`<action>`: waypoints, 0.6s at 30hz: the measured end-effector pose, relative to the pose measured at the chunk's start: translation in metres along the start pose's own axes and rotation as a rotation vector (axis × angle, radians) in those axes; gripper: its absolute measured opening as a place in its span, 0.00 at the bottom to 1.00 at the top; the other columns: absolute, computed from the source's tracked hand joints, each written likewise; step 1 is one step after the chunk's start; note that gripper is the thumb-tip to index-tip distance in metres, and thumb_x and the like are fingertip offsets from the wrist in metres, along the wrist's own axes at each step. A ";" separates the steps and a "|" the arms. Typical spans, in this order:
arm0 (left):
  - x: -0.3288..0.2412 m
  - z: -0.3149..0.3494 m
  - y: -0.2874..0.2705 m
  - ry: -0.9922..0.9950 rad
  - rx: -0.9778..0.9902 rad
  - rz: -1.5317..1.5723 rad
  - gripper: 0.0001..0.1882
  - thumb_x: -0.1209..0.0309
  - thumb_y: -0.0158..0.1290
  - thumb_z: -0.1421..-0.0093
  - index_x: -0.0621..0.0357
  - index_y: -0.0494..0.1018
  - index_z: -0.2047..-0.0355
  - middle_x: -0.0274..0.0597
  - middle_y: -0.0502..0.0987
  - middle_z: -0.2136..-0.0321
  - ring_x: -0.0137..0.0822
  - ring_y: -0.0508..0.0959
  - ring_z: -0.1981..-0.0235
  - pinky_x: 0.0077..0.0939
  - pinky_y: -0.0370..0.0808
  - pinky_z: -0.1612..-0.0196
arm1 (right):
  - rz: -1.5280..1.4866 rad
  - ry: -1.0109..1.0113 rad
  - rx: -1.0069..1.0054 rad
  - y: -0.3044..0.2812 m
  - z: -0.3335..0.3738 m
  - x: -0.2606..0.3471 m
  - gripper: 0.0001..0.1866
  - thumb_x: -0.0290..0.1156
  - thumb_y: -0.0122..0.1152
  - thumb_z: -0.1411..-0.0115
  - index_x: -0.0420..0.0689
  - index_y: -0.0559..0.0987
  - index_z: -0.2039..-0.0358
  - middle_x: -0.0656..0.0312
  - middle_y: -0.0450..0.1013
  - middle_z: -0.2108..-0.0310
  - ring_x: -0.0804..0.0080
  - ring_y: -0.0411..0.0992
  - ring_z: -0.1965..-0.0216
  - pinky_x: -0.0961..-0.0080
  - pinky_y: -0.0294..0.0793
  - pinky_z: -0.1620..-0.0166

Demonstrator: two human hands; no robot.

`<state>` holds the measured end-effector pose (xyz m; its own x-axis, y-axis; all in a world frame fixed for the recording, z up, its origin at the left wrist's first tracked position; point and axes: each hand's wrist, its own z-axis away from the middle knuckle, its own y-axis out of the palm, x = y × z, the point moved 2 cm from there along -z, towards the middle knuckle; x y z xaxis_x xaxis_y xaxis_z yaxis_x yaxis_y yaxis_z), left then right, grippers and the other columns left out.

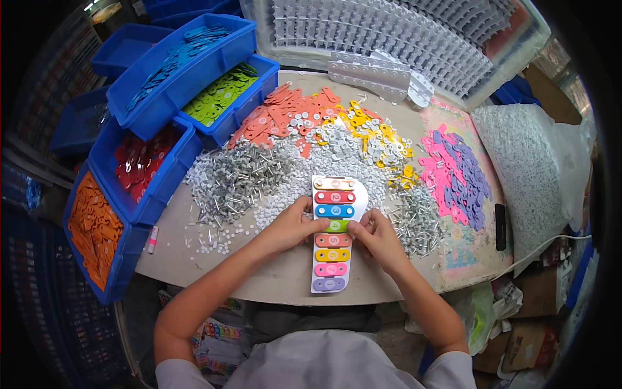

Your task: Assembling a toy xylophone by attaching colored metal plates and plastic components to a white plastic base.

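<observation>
A white toy xylophone point(350, 240) with a column of coloured bars lies before me at the table's near side, its wider end pointing away. My left hand point(297, 223) grips its left edge, the thumb pressed on the left end of the green bar point(336, 225). On the right edge, my right hand point(380, 238) is closed, thumb and bent forefinger at that bar's other end. White caps sit on the ends of the red bar point(335, 196) and the blue bar point(334, 211). Bars nearer me, such as the yellow one point(332, 255), show small metallic dots at their ends. My thumbs hide the green bar's ends.
Around the xylophone lie heaps of metal pins point(243, 175), white caps point(343, 162), salmon bars point(285, 113) and purple bars point(465, 185). Blue bins point(152, 188) of coloured bars line the left. White moulded parts point(389, 39) stand behind; a white sack point(525, 175) leans at right.
</observation>
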<state>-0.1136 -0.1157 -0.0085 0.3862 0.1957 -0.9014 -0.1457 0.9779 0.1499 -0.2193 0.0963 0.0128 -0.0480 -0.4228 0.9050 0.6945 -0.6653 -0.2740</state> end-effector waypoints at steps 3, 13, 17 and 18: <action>0.001 -0.002 -0.003 0.012 0.002 -0.028 0.27 0.62 0.66 0.36 0.65 0.65 0.48 0.42 0.81 0.71 0.24 0.77 0.76 0.17 0.69 0.77 | -0.275 0.220 0.075 0.004 0.004 -0.001 0.16 0.40 0.66 0.30 0.44 0.70 0.61 0.68 0.69 0.79 0.84 0.60 0.86 0.83 0.57 0.82; -0.003 -0.014 -0.005 0.005 0.016 -0.186 0.25 0.66 0.66 0.38 0.66 0.66 0.50 0.42 0.79 0.63 0.26 0.80 0.66 0.21 0.78 0.67 | -0.338 0.201 0.102 0.019 -0.001 0.000 0.15 0.40 0.64 0.29 0.41 0.75 0.54 0.72 0.69 0.79 0.87 0.62 0.83 0.84 0.61 0.82; 0.002 -0.016 -0.006 -0.026 0.041 -0.219 0.27 0.65 0.67 0.38 0.67 0.66 0.49 0.42 0.79 0.66 0.26 0.79 0.69 0.22 0.77 0.68 | -0.333 0.167 0.028 0.024 0.003 0.000 0.13 0.39 0.64 0.29 0.43 0.74 0.58 0.71 0.70 0.79 0.87 0.63 0.84 0.85 0.59 0.83; 0.006 -0.015 -0.008 -0.024 0.019 -0.229 0.27 0.65 0.67 0.38 0.67 0.66 0.49 0.42 0.79 0.66 0.26 0.79 0.69 0.22 0.77 0.68 | -0.339 0.154 0.047 0.025 0.003 -0.001 0.13 0.39 0.64 0.29 0.43 0.74 0.58 0.71 0.70 0.79 0.87 0.63 0.84 0.85 0.59 0.83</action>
<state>-0.1240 -0.1238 -0.0210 0.4291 -0.0301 -0.9027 -0.0346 0.9982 -0.0497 -0.1993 0.0818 0.0059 -0.3859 -0.2728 0.8813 0.6525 -0.7560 0.0517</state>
